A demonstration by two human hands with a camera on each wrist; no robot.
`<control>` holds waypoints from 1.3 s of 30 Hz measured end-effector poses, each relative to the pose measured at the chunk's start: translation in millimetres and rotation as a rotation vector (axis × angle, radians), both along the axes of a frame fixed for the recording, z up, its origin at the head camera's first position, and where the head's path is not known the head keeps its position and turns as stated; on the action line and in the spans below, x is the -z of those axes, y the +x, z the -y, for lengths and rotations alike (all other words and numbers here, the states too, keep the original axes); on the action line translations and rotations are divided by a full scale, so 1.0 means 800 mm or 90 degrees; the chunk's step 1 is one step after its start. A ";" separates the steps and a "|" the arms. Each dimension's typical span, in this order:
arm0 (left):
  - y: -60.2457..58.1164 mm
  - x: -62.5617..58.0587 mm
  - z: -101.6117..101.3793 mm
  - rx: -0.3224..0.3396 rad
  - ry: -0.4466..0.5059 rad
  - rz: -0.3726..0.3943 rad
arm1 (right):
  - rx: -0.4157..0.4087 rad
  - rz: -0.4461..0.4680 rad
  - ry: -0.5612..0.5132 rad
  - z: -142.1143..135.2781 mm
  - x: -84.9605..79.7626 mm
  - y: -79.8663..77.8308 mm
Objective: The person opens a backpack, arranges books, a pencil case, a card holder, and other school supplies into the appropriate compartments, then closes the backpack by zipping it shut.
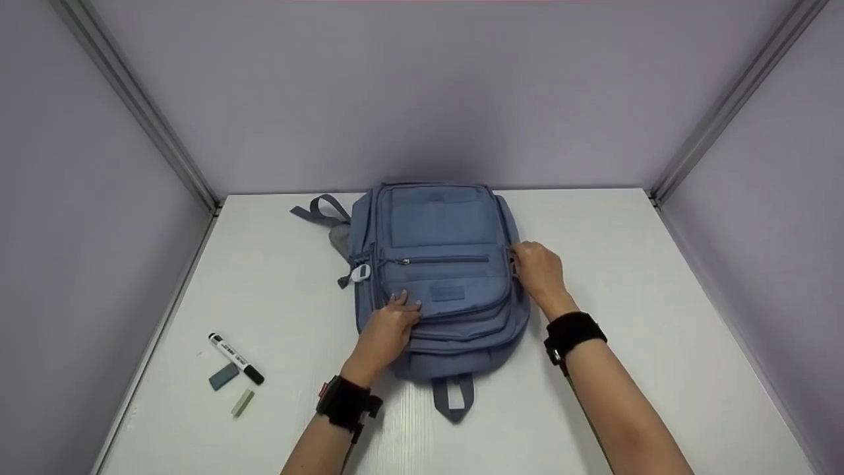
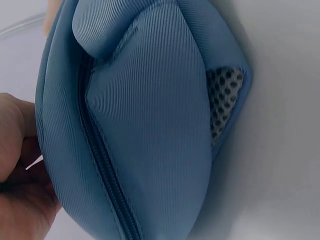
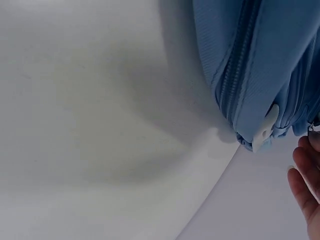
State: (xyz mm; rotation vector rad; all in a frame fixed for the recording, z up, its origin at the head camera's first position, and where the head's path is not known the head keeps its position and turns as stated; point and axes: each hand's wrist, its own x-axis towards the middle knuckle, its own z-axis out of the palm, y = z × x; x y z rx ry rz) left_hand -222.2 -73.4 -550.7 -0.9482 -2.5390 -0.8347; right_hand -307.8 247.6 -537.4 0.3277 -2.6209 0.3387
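A blue backpack (image 1: 445, 224) lies front side up on the white table, its top handle (image 1: 453, 412) towards me. My left hand (image 1: 386, 333) rests on the lower left of its front pocket, fingers reaching over the fabric. In the left wrist view that hand (image 2: 22, 165) shows only partly, beside the bag's padded edge and a zipper (image 2: 105, 165). At the bag's right side my right hand (image 1: 541, 270) pinches a small zipper pull (image 3: 313, 127), seen at the edge of the right wrist view. The fingertips (image 3: 305, 162) are close to the bag's seam.
Left on the white table (image 1: 283, 284) lie a black-and-white marker (image 1: 236, 358), a dark blue-grey block (image 1: 224, 377) and a small pale green block (image 1: 242, 403). A strap (image 1: 320, 212) sticks out at the bag's far left. A white tag (image 1: 361, 272) hangs at its left side. Grey walls enclose the table.
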 end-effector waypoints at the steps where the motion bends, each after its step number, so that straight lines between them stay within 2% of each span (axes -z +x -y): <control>1: 0.001 0.000 0.000 -0.005 0.000 0.001 | -0.006 -0.004 0.001 -0.001 0.001 0.003; 6: 0.002 -0.005 -0.003 -0.013 -0.003 -0.002 | -0.047 -0.040 -0.028 -0.006 0.005 0.021; 11: 0.002 -0.016 -0.005 -0.021 -0.048 -0.014 | -0.080 -0.058 -0.069 -0.001 0.008 0.050; 15: -0.001 -0.029 -0.003 -0.039 -0.073 -0.020 | -0.150 -0.011 -0.095 0.006 0.009 0.072; 19: -0.005 -0.043 -0.001 -0.042 -0.091 -0.025 | -0.236 0.048 -0.077 0.015 0.007 0.085; 21: -0.007 -0.047 -0.001 -0.040 -0.098 -0.030 | -0.268 0.056 -0.053 0.018 0.006 0.088; 24: -0.008 -0.051 -0.001 -0.038 -0.099 -0.030 | -0.308 0.032 -0.035 0.023 0.005 0.087; 29: -0.007 -0.050 -0.002 -0.040 -0.095 -0.026 | -0.353 -0.024 -0.061 0.029 0.003 0.081; 33: -0.007 -0.048 -0.002 -0.043 -0.091 -0.023 | -0.363 -0.027 -0.077 0.033 0.003 0.079; 39: -0.008 -0.047 -0.003 -0.038 -0.066 -0.025 | -0.330 0.042 -0.127 0.036 -0.010 0.083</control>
